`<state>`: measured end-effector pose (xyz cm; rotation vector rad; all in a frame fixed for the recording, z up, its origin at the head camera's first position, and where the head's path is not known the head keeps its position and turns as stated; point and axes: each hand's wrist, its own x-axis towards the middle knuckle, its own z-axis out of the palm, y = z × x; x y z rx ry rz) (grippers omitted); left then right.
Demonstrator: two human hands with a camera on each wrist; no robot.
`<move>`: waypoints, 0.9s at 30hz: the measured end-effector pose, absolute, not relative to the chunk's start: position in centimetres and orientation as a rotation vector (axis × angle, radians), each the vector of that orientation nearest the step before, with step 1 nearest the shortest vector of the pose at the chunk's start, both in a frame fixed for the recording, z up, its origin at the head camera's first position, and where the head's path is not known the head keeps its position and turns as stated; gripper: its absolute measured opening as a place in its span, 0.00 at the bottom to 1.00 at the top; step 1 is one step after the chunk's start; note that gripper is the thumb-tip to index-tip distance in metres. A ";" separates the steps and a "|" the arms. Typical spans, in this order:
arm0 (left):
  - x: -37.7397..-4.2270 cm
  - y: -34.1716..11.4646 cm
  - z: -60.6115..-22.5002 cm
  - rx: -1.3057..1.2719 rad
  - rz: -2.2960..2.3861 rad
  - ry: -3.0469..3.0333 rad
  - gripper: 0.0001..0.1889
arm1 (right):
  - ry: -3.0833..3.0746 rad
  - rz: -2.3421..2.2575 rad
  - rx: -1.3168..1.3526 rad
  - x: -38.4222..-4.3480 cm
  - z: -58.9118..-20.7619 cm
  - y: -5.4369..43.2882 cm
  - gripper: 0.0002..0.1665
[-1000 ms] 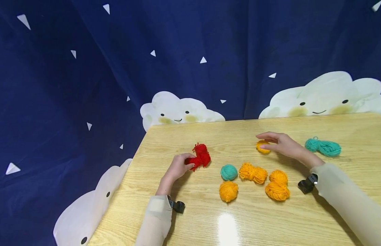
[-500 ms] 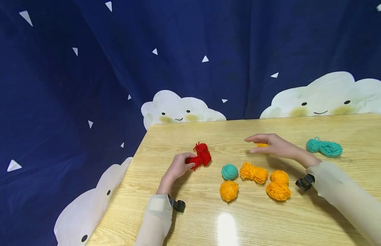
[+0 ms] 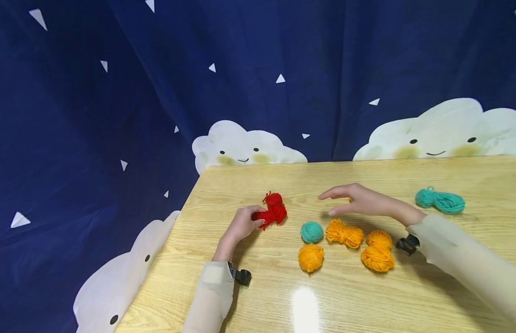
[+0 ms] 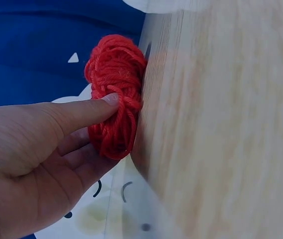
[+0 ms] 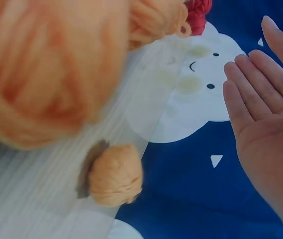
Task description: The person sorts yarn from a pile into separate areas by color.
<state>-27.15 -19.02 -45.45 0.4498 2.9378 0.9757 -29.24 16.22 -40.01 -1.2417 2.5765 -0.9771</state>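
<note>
In the head view, my left hand (image 3: 243, 223) is at a bundle of red yarn (image 3: 276, 207) on the left half of the table. The left wrist view shows the red yarn skein (image 4: 115, 94) close up, my thumb pressed on its near side and fingers behind it. My right hand (image 3: 359, 200) is held above the table, fingers extended and thumb apart, gripping nothing. It mostly covers a small orange yarn ball, which shows as a ball (image 5: 116, 175) in the right wrist view, apart from the open palm.
Between the hands and nearer lie a teal ball (image 3: 312, 232), an orange ball (image 3: 311, 258), an orange skein (image 3: 344, 234) and an orange bundle (image 3: 377, 251). A teal skein (image 3: 440, 200) lies at the right. A blue curtain (image 3: 249, 55) hangs behind the wooden table (image 3: 258, 305).
My right hand has moved left, away from the small orange ball it was around, which stays behind on the table. The left hand keeps its place at the red yarn.
</note>
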 end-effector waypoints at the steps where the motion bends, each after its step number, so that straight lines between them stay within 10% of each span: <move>1: -27.2 -19.0 -45.5 0.448 0.976 2.937 0.12 | 2.562 -0.970 -1.256 -29.2 -39.8 16.0 0.25; 27: -27.1 -19.2 -45.4 0.450 0.995 2.934 0.12 | 2.375 -0.553 -1.422 -28.5 -39.5 11.6 0.26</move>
